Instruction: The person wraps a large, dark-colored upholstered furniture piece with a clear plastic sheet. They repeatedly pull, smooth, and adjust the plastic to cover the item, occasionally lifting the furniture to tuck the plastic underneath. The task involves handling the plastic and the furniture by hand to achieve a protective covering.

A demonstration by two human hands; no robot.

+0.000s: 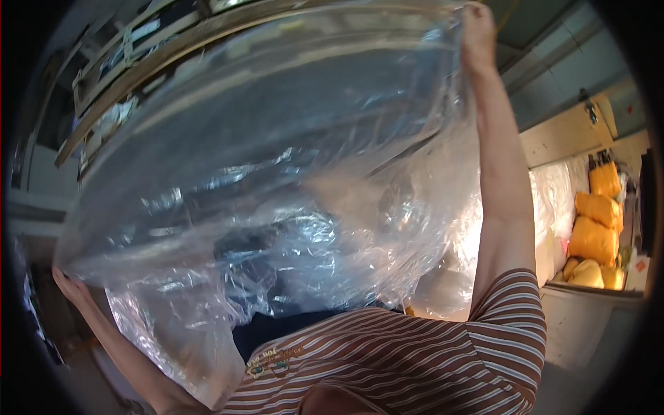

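Note:
A wide piece of clear plastic sheeting (304,159) is stretched between my raised arms and fills the middle of the view. It is crinkled and shiny, and I cannot tell whether it is a single sheet or a bag. My right hand (478,34), high at the upper right, is closed on one corner. Lower down, at the far left, my left hand (70,285) grips another part of its edge. Loose folds hang down in front of my striped shirt. The fingertips of both hands are partly hidden.
A wooden slatted rack (131,52) with things on it stands behind the plastic at the upper left. Several yellow-orange bundles (593,238) are stacked on a shelf at the right. Next to them is a wooden panel (567,131) with a metal latch.

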